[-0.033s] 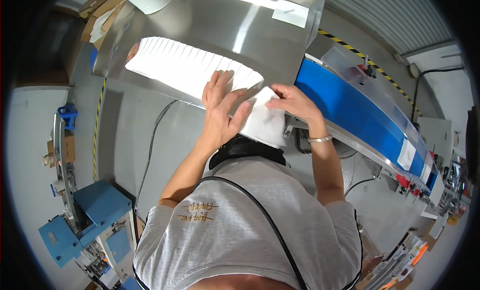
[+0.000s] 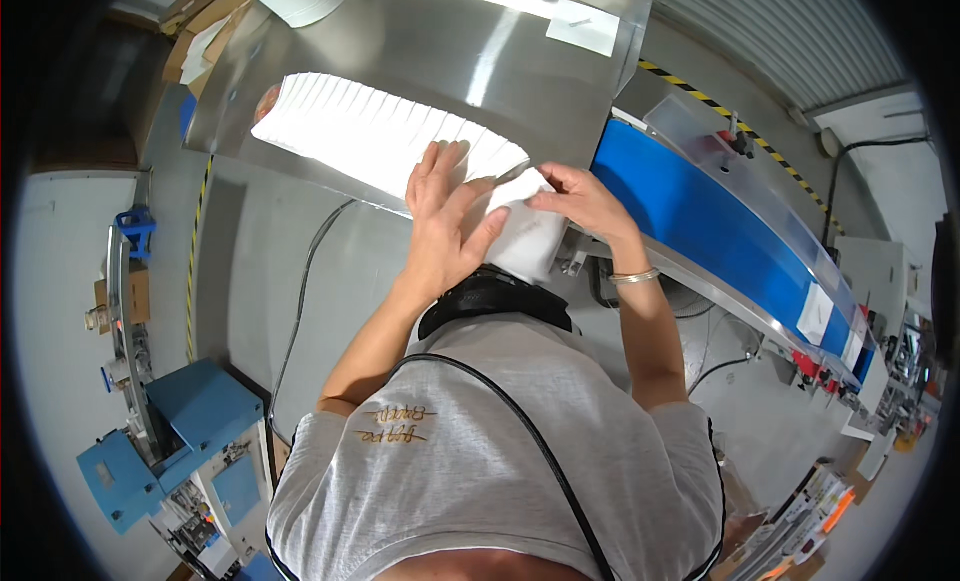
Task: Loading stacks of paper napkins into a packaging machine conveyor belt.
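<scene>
On the steel table (image 2: 420,41) in front of us lies a long fanned row of white sheets (image 2: 370,131), running from the far left toward our hands. To the right of it slopes a blue conveyor belt (image 2: 720,231), its upper end just beside the near end of the row. Down at the lower left stands a blue machine (image 2: 190,431), well apart from the table. We rest our left hand (image 2: 450,221) flat and open on the near end of the sheets, fingers spread and pressing down. Our right hand (image 2: 580,201) pinches the edge of a sheet at that same end, just beside the left hand. A thin bracelet (image 2: 635,276) circles the right wrist.
</scene>
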`<state>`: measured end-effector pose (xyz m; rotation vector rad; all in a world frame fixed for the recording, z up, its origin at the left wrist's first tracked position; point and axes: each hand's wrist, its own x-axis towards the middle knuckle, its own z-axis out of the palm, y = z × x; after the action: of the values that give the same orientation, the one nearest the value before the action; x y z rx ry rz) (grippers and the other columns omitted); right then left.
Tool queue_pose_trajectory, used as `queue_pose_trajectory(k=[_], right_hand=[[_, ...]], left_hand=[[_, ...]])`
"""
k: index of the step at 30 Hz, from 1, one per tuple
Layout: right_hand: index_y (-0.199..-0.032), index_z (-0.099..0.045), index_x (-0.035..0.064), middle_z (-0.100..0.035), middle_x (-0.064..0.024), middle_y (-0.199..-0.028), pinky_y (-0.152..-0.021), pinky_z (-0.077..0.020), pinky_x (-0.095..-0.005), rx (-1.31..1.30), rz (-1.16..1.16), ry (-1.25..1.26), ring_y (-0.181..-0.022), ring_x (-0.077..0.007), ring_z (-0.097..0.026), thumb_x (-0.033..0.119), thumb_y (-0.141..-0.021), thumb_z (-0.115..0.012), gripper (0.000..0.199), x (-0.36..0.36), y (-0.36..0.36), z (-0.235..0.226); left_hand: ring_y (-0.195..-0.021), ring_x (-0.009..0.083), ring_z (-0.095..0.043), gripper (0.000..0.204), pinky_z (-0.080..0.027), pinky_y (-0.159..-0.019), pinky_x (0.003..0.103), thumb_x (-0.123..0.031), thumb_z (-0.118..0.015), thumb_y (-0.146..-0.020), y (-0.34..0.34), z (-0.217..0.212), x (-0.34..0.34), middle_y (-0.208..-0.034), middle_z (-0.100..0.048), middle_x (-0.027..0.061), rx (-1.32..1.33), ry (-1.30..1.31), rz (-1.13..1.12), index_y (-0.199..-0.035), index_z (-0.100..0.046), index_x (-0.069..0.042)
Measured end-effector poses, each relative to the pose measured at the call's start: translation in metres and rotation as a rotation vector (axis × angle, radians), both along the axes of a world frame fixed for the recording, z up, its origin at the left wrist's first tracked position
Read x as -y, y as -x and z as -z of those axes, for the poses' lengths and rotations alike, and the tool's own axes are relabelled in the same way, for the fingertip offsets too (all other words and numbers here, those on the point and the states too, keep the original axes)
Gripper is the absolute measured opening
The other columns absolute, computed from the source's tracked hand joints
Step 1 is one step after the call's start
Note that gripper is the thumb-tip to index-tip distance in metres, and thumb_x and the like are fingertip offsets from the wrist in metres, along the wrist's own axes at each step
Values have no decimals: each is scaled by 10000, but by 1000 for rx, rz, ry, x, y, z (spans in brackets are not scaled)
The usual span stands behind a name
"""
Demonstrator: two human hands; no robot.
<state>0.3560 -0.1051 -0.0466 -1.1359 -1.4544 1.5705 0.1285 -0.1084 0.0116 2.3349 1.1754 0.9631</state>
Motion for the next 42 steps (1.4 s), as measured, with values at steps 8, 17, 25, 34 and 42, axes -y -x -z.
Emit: queue_pose_trajectory(k=[8, 17, 25, 34, 42], right_hand=[[-1142, -578, -14, -561, -12, -1110, -856, -460, -259, -143, 227, -49, -962, -90, -536, 95, -864, -672, 313, -1, 14, 25], [-1175, -553, 35, -394, -92, -1362, -1008, -387, -355, 8, 212, -292, -1236, -185, -430, 66, -840, -682, 360, -3, 13, 31], [-1133, -533, 53, -476, -60, -1245, -925, -445, -318, 105, 317, -331, -1105, -175, -508, 47, -792, -723, 391, 9, 5, 11], [-1111, -567, 33, -547, -21, -1133, -888, -445, -275, 202, 218, -311, -1019, -118, -531, 60, -808, -699, 331, 19, -1, -3], [-1005, -578, -27, -625, -129, -898, -737, -461, -323, 315, 1155, -133, -807, -217, -589, 326, -937, -573, 360, 74, -140, 77]], left_hand=[[-1324, 423, -313, 368, -252, -1047, 541, -98, -742, -708, -1, 11, -3, -1370, -428, 188, -52, -75, -21, -1070, -672, -96], [-1298, 396, -359, 382, -269, -1037, 534, -59, -731, -713, 1, 20, 0, -1351, -466, 160, -63, -154, -7, -1083, -689, -144], [-1296, 387, -367, 314, -259, -1039, 537, -40, -717, -715, -2, 19, 0, -1353, -473, 148, -65, -151, -12, -1001, -723, -171], [-1323, 410, -314, 208, -210, -1058, 546, -128, -720, -759, -2, 12, 3, -1378, -434, 179, -12, -96, -49, -966, -712, -105], [-1304, 397, -349, 296, -270, -1050, 504, -70, -715, -776, -5, 20, -2, -1390, -430, 169, -68, -107, -172, -1069, -677, -84]])
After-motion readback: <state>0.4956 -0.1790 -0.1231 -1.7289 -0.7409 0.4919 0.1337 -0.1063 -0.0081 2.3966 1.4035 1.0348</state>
